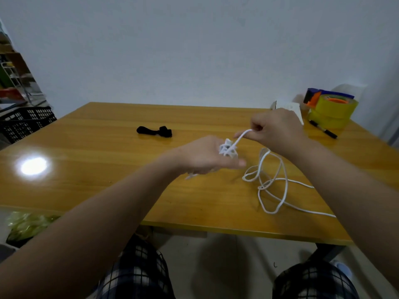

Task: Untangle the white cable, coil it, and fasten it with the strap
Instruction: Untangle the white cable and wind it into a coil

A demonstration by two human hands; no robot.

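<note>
Head view. My left hand (205,156) and right hand (278,130) are raised over the wooden tabletop (108,169), working the white cable (227,150).

The cable is thin, round and plain white. One part is bunched into a small tight clump, which the curled fingers (235,162) of my left hand grip. A short end pokes out beneath that hand, toward the near left.

From the clump a single straight strand (239,139) rises diagonally, away from me and to the right. It ends in my right hand, where thumb and forefinger pinch it and the other fingers are curled in.

The rest of the cable lies slack on the tabletop below my right wrist as several overlapping loose loops (262,187). Their long axis runs roughly from the far side toward the near edge. From these loops a tail leads right, to the tabletop's near right edge.

The black strap (154,131) lies flat, well apart from the cable, beyond my left hand, with its length left to right.

At the far right corner stand a tape dispenser on yellow tape rolls (330,106), a black marker (323,132) and a white box (289,107).
</note>
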